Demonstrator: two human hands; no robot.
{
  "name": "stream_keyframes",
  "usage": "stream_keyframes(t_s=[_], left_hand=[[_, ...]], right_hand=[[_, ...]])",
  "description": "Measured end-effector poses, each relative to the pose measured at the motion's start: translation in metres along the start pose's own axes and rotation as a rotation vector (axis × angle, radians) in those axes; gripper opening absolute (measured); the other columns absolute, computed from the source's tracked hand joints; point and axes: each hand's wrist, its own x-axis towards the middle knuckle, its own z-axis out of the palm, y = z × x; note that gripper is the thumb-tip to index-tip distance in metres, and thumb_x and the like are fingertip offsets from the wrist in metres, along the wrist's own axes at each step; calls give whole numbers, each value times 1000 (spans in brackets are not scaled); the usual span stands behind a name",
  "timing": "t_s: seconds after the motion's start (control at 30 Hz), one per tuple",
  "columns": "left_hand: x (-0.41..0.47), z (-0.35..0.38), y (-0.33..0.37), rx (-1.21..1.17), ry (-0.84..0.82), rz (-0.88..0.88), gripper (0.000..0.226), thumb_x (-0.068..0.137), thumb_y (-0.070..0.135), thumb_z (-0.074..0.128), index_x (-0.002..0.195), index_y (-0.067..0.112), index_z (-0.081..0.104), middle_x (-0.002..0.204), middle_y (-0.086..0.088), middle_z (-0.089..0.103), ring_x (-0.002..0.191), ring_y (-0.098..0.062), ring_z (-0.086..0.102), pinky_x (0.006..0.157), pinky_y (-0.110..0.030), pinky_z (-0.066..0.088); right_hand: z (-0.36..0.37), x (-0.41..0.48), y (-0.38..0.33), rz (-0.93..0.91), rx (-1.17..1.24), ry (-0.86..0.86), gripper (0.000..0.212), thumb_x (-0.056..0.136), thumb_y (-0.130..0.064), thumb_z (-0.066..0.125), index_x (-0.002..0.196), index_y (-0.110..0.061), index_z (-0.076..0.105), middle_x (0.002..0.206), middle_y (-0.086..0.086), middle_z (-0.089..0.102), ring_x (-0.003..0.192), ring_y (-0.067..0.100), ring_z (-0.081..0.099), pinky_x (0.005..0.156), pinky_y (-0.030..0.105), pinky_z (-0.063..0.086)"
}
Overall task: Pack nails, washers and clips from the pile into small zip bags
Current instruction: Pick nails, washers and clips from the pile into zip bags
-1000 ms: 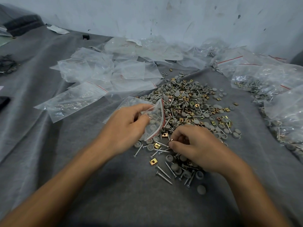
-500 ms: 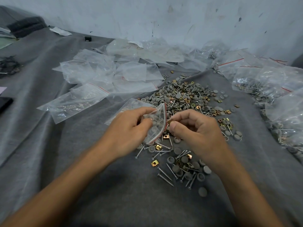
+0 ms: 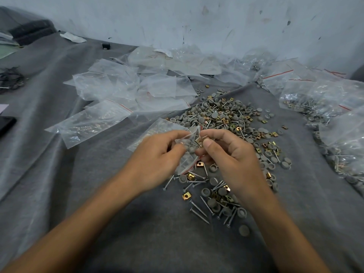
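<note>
The left hand (image 3: 157, 154) grips a small clear plastic zip bag with a red seal line (image 3: 186, 157), thumb and fingers curled round its upper edge, holding it above the grey cloth (image 3: 98, 203). Grey round pieces show through the bag's plastic. The right hand (image 3: 232, 154) pinches a brass-coloured square metal clip (image 3: 199, 142) between thumb and forefinger, right at the bag's mouth. Just beyond and to the right of the 2 hands lies the pile of grey round washers, silver nails and brass clips (image 3: 226, 119), with a looser scatter of the same parts (image 3: 212, 194) nearer, below the right hand. Empty clear zip bags (image 3: 126, 87) lie far left; filled clear bags (image 3: 315, 99) lie along the right, near the scuffed white wall (image 3: 197, 22).
</note>
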Motion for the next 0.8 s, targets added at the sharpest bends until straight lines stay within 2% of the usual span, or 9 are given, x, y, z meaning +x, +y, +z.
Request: stream_keyframes(t_s=[0.13, 0.23, 0.4, 0.5, 0.53, 0.6, 0.67, 0.73, 0.8], left_hand=[[0, 1, 0, 14, -7, 8, 37, 90, 39, 46, 121, 40, 67, 65, 8, 67, 59, -10, 63, 68, -44, 55], [0, 1, 0, 6, -4, -4, 40, 90, 41, 47, 124, 38, 66, 66, 7, 66, 60, -11, 63, 69, -48, 55], [0, 0, 1, 10, 0, -3, 40, 91, 41, 47, 126, 40, 65, 67, 5, 67, 61, -10, 64, 68, -46, 55], [0, -2, 2, 0, -4, -2, 39, 90, 38, 47, 123, 40, 66, 67, 3, 67, 60, -12, 63, 66, -45, 55], [1, -2, 2, -4, 1, -5, 41, 89, 38, 46, 124, 38, 67, 66, 4, 66, 59, -11, 62, 64, -43, 55], [2, -4, 2, -13, 19, -9, 45, 87, 36, 46, 127, 35, 67, 66, 4, 66, 56, -7, 60, 60, -37, 53], [2, -5, 1, -19, 33, -5, 47, 87, 35, 46, 129, 33, 67, 66, 1, 65, 56, -7, 59, 60, -34, 51], [2, -6, 1, -20, 34, -4, 46, 88, 35, 47, 129, 33, 67, 66, -1, 65, 58, -10, 61, 60, -35, 52], [2, -5, 0, -22, 35, -1, 45, 88, 34, 47, 128, 34, 67, 65, -1, 64, 59, -12, 62, 59, -36, 52]], right_hand=[[1, -1, 1, -9, -21, 0, 24, 101, -9, 58, 113, -26, 71, 84, -4, 76, 79, 3, 70, 70, 15, 53], [2, -1, 2, 5, -41, -11, 28, 101, -10, 60, 119, -28, 69, 92, -7, 77, 85, 2, 72, 72, 14, 53], [0, -1, 3, 14, -113, -37, 35, 101, -9, 59, 130, -26, 67, 100, -9, 77, 93, 3, 72, 71, 18, 56], [-3, -2, 0, 7, -164, -30, 24, 99, -13, 63, 116, -28, 71, 96, -6, 78, 88, 9, 73, 70, 32, 61], [-5, -2, -1, 1, -172, -37, 19, 97, -15, 66, 108, -29, 72, 93, -5, 77, 83, 12, 73, 66, 32, 60], [-11, -3, -3, 10, -222, -135, 10, 94, -19, 71, 96, -28, 73, 83, -4, 74, 71, 11, 68, 57, 26, 53], [-15, -5, -4, 60, -310, -341, 5, 92, -22, 75, 91, -27, 74, 78, -5, 71, 65, 2, 61, 56, 18, 47], [-13, -9, -4, 99, -413, -485, 3, 88, -24, 78, 90, -27, 76, 81, -4, 70, 71, 1, 63, 63, 19, 49], [-8, -11, -2, 44, -578, -522, 6, 85, -29, 80, 90, -29, 77, 86, -9, 66, 84, 4, 63, 75, 23, 50]])
